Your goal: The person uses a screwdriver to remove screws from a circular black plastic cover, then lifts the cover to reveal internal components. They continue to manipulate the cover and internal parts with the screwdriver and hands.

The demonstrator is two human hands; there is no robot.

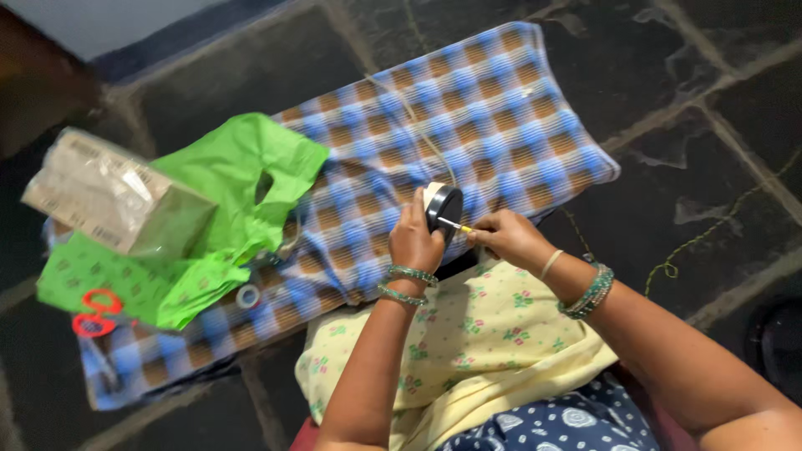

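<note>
Head view, looking down. Left hand (415, 240) is closed in a grip around a round black-and-white disc (442, 209), held on edge above the checked cloth (493, 117); its far face is hidden, so what the disc is cannot be made out. Right hand (510, 238) pinches a thin yellow-handled tool (458, 225) whose tip meets the disc; the fingertips are tucked under and not visible. A pale cord (426, 134) runs from the disc up across the cloth.

Left part of the frame is blurred: a wrapped cardboard box (117, 200) sits on a green plastic bag (225, 192), red-handled scissors (93, 313) lie at the cloth's near left corner, a small tape roll (247, 296) just beside the bag. Both forearms are cut off at the bottom edge.

Cloth's right half is bare. Cloth lies on a dark stone-tile floor (685, 192); a thin green string (710, 230) trails on the tiles to the right.
</note>
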